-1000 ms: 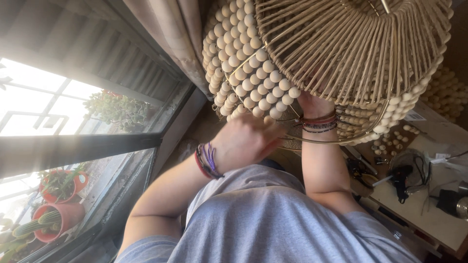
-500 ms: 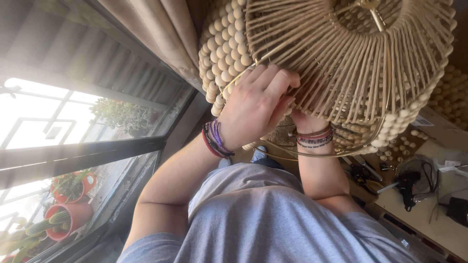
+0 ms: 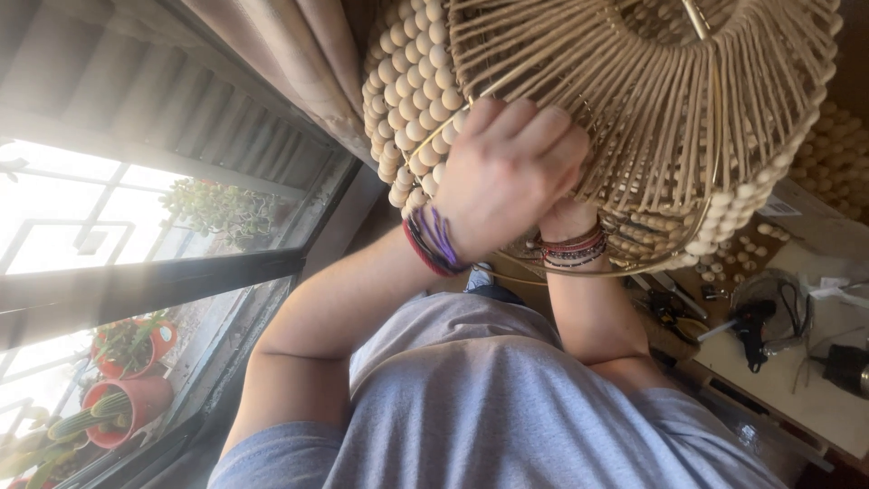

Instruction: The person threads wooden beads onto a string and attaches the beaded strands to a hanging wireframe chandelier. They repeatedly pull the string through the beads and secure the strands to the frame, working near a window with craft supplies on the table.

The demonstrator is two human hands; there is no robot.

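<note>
A large lampshade (image 3: 652,109) of thin cane ribs and rows of pale wooden beads hangs in front of me, ringed by a metal hoop at its lower edge. My left hand (image 3: 507,172), with purple and red bracelets at the wrist, presses on the shade's side, its fingers curled over the ribs. My right forearm reaches up through the hoop, and only its wrist with beaded bracelets (image 3: 568,244) shows. The right hand itself is hidden inside the shade. My grey shirt (image 3: 507,407) fills the bottom.
To the right is a workbench (image 3: 787,380) with a black glue gun (image 3: 751,326), cables and loose wooden beads (image 3: 724,263). A beige curtain (image 3: 299,63) hangs behind the shade. At left a bright window shows red pots with cactus (image 3: 127,407).
My left hand rose from below the shade onto its side and curled its fingers over the ribs. The right wrist stayed under the hoop.
</note>
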